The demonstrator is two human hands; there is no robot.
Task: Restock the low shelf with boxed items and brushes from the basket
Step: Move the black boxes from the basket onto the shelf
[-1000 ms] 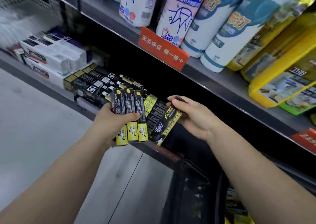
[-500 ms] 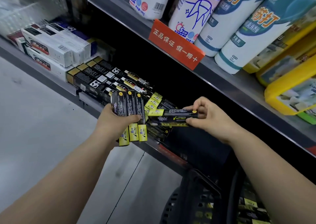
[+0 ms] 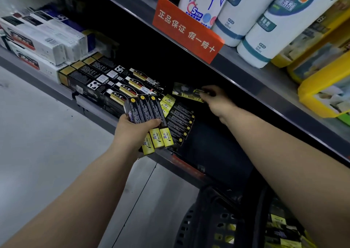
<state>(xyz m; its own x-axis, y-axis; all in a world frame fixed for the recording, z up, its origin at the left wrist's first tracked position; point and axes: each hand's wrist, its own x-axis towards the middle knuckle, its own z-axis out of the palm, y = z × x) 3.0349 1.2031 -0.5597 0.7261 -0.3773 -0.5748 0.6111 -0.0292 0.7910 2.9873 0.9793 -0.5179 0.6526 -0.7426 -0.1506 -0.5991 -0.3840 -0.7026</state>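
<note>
The left hand [image 3: 132,134] is curled around three slim black cardboard boxes with yellow ends [image 3: 146,119]. It grips them side by side in a fan, thumb across their front, just in front of the grey metal low shelf [image 3: 47,84]. The right hand [image 3: 217,101] reaches deeper into that shelf and pinches one more black-and-yellow box [image 3: 186,92] by its end between fingertips and thumb. This box lies roughly level above a row of matching black-and-yellow boxes [image 3: 180,121] already lying on the shelf; whether it touches them cannot be told. Left of that row sit longer black boxes with gold ends [image 3: 94,73], and further left are stacked white cartons with dark lettering [image 3: 37,39]. At the bottom right stands the dark perforated plastic basket [image 3: 198,225], with more yellow-and-black packs [image 3: 280,234] inside it, partly hidden by the right forearm. On the shelf above stand white plastic bottles with blue bands [image 3: 251,45]. An orange sign with white characters [image 3: 187,30] is fixed to that shelf's edge, and yellow-framed packs [image 3: 322,90] sit to the right.
</note>
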